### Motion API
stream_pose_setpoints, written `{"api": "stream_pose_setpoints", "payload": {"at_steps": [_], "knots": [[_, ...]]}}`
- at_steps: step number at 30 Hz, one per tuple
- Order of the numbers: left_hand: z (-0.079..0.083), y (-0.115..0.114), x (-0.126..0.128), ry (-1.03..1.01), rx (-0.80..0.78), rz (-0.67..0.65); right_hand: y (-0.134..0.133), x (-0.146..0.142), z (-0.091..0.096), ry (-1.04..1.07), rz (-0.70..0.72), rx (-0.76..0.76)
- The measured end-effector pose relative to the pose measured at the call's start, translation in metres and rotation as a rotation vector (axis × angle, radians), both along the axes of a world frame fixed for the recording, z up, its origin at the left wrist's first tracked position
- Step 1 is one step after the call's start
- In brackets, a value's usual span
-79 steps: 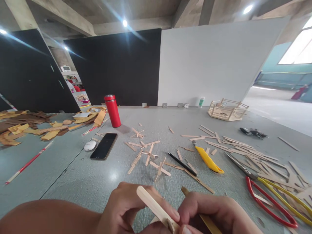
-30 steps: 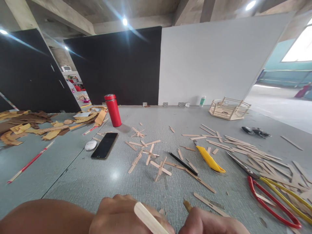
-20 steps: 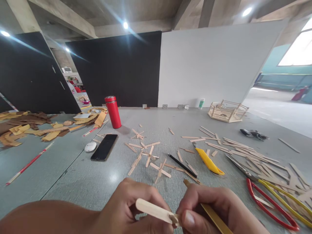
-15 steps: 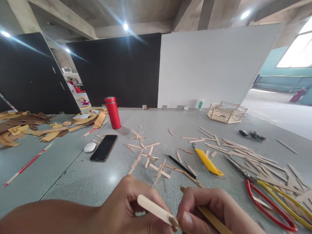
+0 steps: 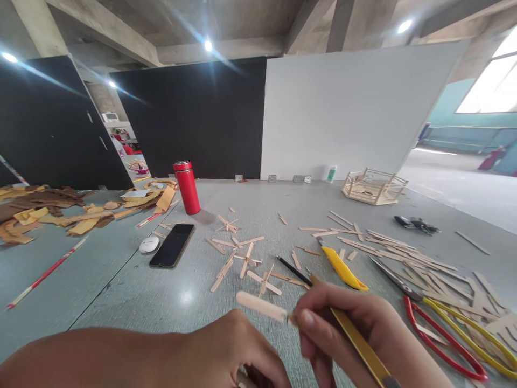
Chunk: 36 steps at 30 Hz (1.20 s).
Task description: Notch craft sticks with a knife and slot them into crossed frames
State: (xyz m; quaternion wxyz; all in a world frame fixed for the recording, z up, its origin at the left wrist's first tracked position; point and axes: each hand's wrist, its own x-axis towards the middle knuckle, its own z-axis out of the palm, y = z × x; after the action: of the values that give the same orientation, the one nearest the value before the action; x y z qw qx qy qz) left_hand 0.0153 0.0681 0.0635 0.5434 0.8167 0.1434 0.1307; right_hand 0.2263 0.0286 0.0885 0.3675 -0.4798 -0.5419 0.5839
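Observation:
My right hand point(image 5: 351, 328) pinches a wooden craft stick point(image 5: 260, 307) by one end between thumb and fingertips. Its rounded free end points left, and a small bit of wood shows at the pinched end. The same hand also keeps hold of a slim gold-coloured utility knife point(image 5: 355, 345), which slants across the palm. Low in the view is my left hand point(image 5: 246, 347), with its fingers curled downward. Something pale shows beneath those fingers, too hidden to name. Just beyond the hands lie crossed stick pieces point(image 5: 264, 283) and a black pen point(image 5: 293, 269).
To the right are a yellow cutter point(image 5: 343, 269), red-and-yellow-handled scissors point(image 5: 420, 296) and a pile of craft sticks point(image 5: 436, 275). Further off stand a red flask point(image 5: 187, 188) and a hexagonal stick frame point(image 5: 375, 188). A phone point(image 5: 173, 245) and a white case point(image 5: 149, 245) lie left.
My left hand has let go of the craft stick and moved down. My right hand now holds the stick alone, slightly higher, with the knife still in it.

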Motion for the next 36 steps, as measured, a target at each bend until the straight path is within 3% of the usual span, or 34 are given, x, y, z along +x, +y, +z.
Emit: {"api": "stream_pose_setpoints", "payload": {"at_steps": [2,5,8,11,15,18,21,28,33,36], "knots": [[-0.003,0.004,0.001,0.117,0.197,-0.025,0.012,0.004,0.003,-0.076,-0.016,0.041],[-0.014,0.013,-0.001,0.285,0.457,0.061,0.024,0.014,0.006,-0.311,-0.036,0.102],[-0.031,0.022,-0.009,0.333,0.512,0.159,0.024,0.026,0.003,-0.667,0.013,0.236],[-0.044,0.023,-0.018,0.329,0.53,0.235,0.015,0.031,-0.008,-0.859,0.082,0.276],[-0.047,0.009,-0.022,0.257,0.53,0.333,-0.002,0.02,-0.029,-0.767,0.098,0.205],[-0.041,-0.002,-0.02,0.153,0.501,0.258,-0.012,0.005,-0.041,-0.536,0.13,0.088],[-0.038,-0.007,-0.017,0.139,0.551,0.163,-0.018,-0.004,-0.045,-0.385,0.095,0.026],[-0.053,-0.009,-0.013,0.129,0.602,0.22,-0.018,-0.012,-0.052,-0.255,-0.01,-0.032],[-0.06,-0.011,-0.009,0.132,0.616,0.223,-0.02,-0.017,-0.062,-0.254,-0.002,-0.065],[-0.065,-0.008,-0.01,0.126,0.636,0.216,-0.018,-0.012,-0.061,-0.425,0.02,0.076]]}}
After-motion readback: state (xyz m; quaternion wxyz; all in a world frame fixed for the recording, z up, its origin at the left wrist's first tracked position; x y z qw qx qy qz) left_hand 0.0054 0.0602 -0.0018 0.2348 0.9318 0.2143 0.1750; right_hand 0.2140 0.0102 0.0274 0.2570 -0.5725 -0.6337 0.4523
